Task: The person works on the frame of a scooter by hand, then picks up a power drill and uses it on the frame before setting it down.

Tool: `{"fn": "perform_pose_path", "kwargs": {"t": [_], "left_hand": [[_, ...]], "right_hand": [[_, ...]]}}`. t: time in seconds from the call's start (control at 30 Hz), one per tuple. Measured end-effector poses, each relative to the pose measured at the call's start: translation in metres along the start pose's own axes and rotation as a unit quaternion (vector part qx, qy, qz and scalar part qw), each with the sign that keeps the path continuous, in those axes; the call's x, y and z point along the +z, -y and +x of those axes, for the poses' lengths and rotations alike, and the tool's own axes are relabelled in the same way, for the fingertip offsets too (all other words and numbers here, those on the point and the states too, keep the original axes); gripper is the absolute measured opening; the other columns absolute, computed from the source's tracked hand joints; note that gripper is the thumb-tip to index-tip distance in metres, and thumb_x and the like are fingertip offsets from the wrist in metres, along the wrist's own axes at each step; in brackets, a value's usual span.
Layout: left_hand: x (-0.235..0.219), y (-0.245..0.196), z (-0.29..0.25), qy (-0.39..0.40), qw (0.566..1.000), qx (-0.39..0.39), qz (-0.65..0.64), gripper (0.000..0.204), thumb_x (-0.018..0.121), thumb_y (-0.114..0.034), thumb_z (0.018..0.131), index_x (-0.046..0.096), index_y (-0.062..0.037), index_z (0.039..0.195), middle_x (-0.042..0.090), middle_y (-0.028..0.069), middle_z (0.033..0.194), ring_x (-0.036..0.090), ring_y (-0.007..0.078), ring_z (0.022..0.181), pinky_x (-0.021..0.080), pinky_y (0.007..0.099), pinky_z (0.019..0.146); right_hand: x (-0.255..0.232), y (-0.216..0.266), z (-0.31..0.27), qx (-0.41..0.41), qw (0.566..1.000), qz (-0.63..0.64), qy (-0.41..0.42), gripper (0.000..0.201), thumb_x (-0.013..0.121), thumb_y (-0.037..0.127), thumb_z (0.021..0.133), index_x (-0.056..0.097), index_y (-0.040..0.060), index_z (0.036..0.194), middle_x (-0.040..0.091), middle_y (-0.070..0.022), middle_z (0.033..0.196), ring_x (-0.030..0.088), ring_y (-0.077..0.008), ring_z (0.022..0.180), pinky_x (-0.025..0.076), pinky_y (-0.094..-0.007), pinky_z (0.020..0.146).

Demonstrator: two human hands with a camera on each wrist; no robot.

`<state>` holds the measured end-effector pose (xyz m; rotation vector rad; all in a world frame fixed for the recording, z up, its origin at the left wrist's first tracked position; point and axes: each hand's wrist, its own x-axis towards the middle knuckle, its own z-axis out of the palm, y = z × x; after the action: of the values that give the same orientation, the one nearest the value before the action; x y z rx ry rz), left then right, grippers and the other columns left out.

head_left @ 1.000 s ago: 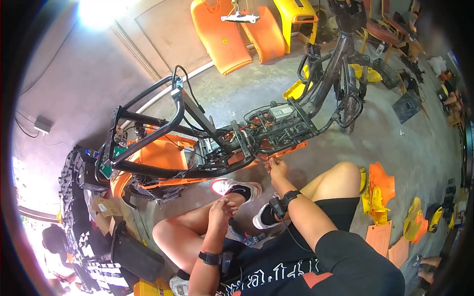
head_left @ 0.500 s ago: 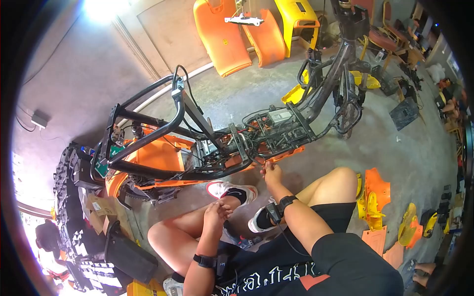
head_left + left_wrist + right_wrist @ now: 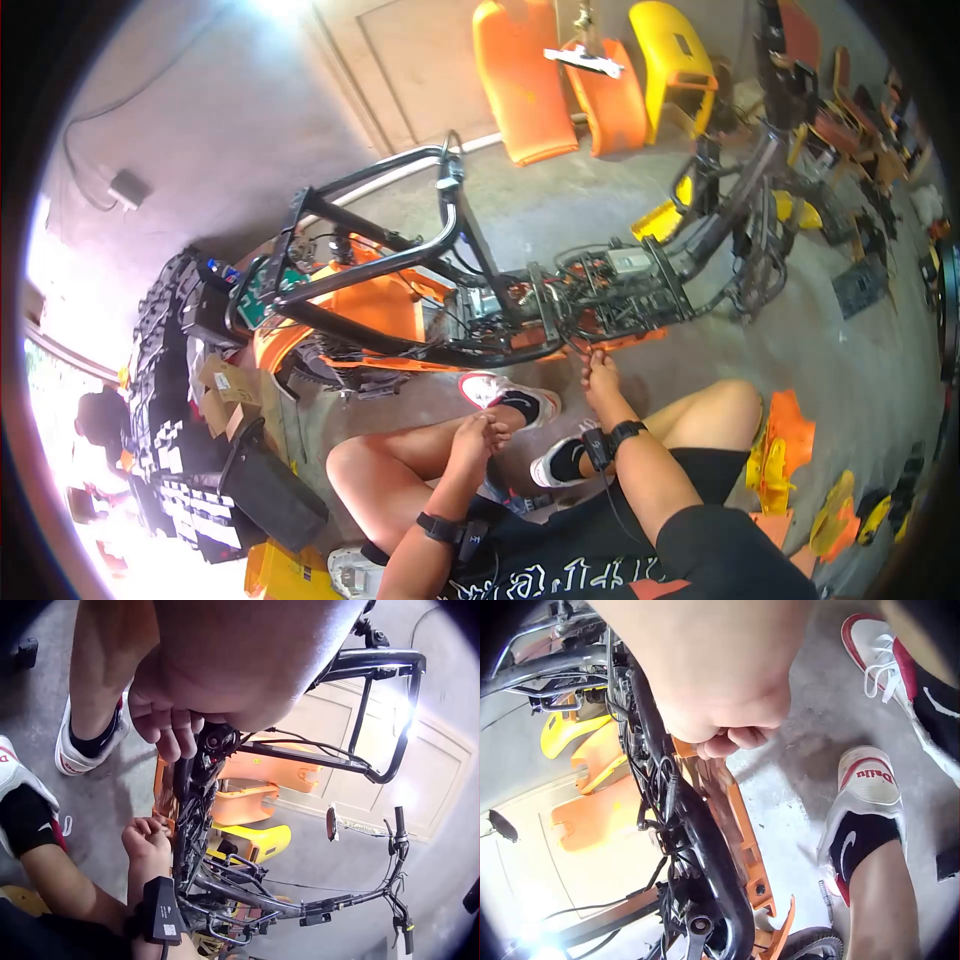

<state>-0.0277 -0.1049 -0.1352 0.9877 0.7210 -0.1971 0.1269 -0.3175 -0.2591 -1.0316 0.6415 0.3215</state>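
Note:
A stripped scooter frame (image 3: 385, 268) of black tubes stands before me, its wiring exposed along the middle. My right hand (image 3: 602, 382) is at the near lower side, its thumb and fingers pinching a thin dark cable that comes out of the wiring. In the right wrist view the curled fingers (image 3: 735, 741) are beside the orange side panel (image 3: 742, 832), and the back of the hand hides the pinch. My left hand (image 3: 478, 440) hangs over my bent leg, fingers loosely curled and holding nothing. From the left wrist view these fingers (image 3: 174, 733) overlap the frame.
Orange panels (image 3: 525, 90) and a yellow panel (image 3: 672, 65) lean on the far wall. More orange and yellow parts (image 3: 785, 450) lie on the floor at right. A cardboard box (image 3: 228, 392) and a black bin (image 3: 275, 490) stand at left. My shoes (image 3: 495, 392) are close below the frame.
The head view has swung, so the whole scene sits further right and lower. My right hand keeps its place at the frame's near side; the left stays over the leg.

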Motion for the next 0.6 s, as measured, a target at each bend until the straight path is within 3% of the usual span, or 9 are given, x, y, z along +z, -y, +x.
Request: {"fn": "perform_pose_path", "kwargs": {"t": [0.13,0.27,0.3,0.4,0.5,0.53,0.6], "left_hand": [[-0.005,0.010,0.008,0.018,1.000,-0.020,-0.013,0.022,0.039,-0.021,0.094,0.047,-0.0045,0.106,0.060,0.0094,0.084,0.059,0.0201,0.074,0.046,0.0300,0.063],[-0.011,0.023,0.022,-0.017,0.999,-0.005,0.031,0.023,0.039,-0.023,0.094,0.050,-0.0064,0.106,0.063,0.0088,0.082,0.060,0.0182,0.068,0.046,0.0293,0.059],[-0.005,0.012,0.015,0.008,0.999,-0.044,0.002,0.023,0.039,-0.023,0.094,0.052,-0.0070,0.104,0.064,0.0083,0.082,0.060,0.0168,0.064,0.045,0.0273,0.057],[-0.012,0.024,0.029,0.046,0.999,-0.012,0.019,0.024,0.039,-0.024,0.093,0.056,-0.0080,0.092,0.060,0.0041,0.074,0.056,0.0132,0.061,0.042,0.0239,0.053],[-0.012,0.036,0.042,0.031,0.998,-0.025,0.048,0.026,0.037,-0.025,0.093,0.058,-0.0104,0.090,0.059,0.0024,0.068,0.056,0.0137,0.054,0.042,0.0257,0.047],[-0.006,0.040,0.033,-0.037,0.997,0.042,0.057,0.026,0.037,-0.024,0.093,0.059,-0.0104,0.091,0.061,0.0029,0.068,0.058,0.0148,0.055,0.043,0.0267,0.048],[-0.014,0.051,0.044,-0.003,0.997,0.046,0.062,0.026,0.037,-0.023,0.092,0.059,-0.0102,0.090,0.062,0.0031,0.068,0.059,0.0151,0.055,0.044,0.0257,0.048]], "right_hand": [[-0.009,-0.002,0.009,0.042,0.993,0.099,0.053,0.011,0.046,0.025,0.095,0.050,0.0154,0.097,0.053,-0.0025,0.091,0.043,-0.0084,0.058,0.033,-0.0191,0.043],[-0.023,-0.004,0.022,0.090,0.974,0.162,0.127,0.011,0.045,0.025,0.095,0.050,0.0164,0.098,0.052,-0.0007,0.084,0.044,-0.0091,0.060,0.032,-0.0203,0.043],[-0.020,-0.001,0.020,0.117,0.970,0.181,0.114,0.009,0.046,0.024,0.095,0.051,0.0182,0.099,0.052,-0.0003,0.085,0.044,-0.0088,0.060,0.033,-0.0201,0.044],[-0.023,0.003,0.023,0.178,0.947,0.241,0.116,0.014,0.047,0.028,0.093,0.053,0.0179,0.101,0.052,0.0004,0.083,0.044,-0.0089,0.059,0.035,-0.0210,0.047],[-0.028,0.002,0.027,0.105,0.977,0.128,0.131,0.018,0.046,0.030,0.094,0.053,0.0164,0.101,0.051,0.0015,0.081,0.045,-0.0080,0.063,0.036,-0.0210,0.049],[-0.028,0.002,0.030,0.112,0.978,0.127,0.119,0.019,0.045,0.031,0.094,0.053,0.0160,0.103,0.050,0.0020,0.080,0.045,-0.0074,0.063,0.037,-0.0208,0.050],[-0.029,0.002,0.029,0.077,0.979,0.102,0.158,0.018,0.044,0.031,0.094,0.051,0.0155,0.101,0.050,0.0028,0.079,0.046,-0.0075,0.063,0.038,-0.0204,0.050]]}}
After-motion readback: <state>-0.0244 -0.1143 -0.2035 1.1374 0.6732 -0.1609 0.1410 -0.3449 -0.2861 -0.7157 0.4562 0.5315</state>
